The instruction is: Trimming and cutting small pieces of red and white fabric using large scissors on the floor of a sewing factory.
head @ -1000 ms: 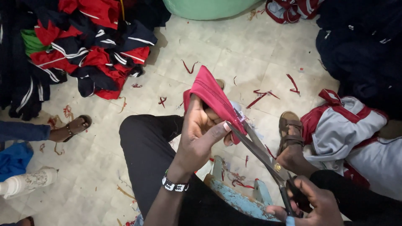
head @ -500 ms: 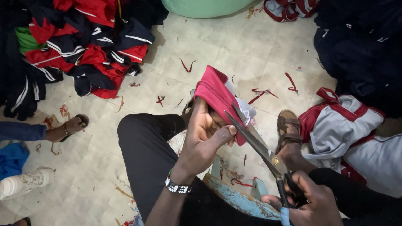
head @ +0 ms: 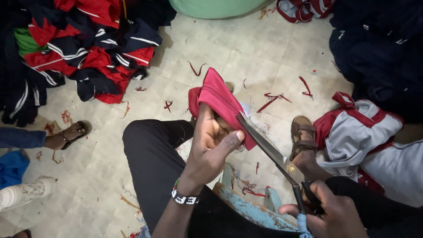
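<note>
My left hand (head: 211,145) grips a folded piece of red fabric (head: 218,99), thumb pressed on its lower edge, holding it up above my knees. A beaded bracelet (head: 185,197) is on that wrist. My right hand (head: 328,213) holds a pair of large metal scissors (head: 269,147) by the handles at the lower right. The blades run up and left, and their tip meets the red fabric's edge just beside my left thumb. The blades look nearly closed.
A pile of red, navy and white garments (head: 83,53) lies at the upper left. Grey and red garments (head: 365,132) and dark cloth (head: 383,48) sit at the right. Red fabric scraps (head: 273,101) litter the tiled floor. Another person's sandalled foot (head: 66,134) is at the left. A worn blue stool edge (head: 251,209) is under me.
My left hand has turned the red fabric slightly and drawn it closer. The scissors' tip has moved in to the fabric's edge by my thumb.
</note>
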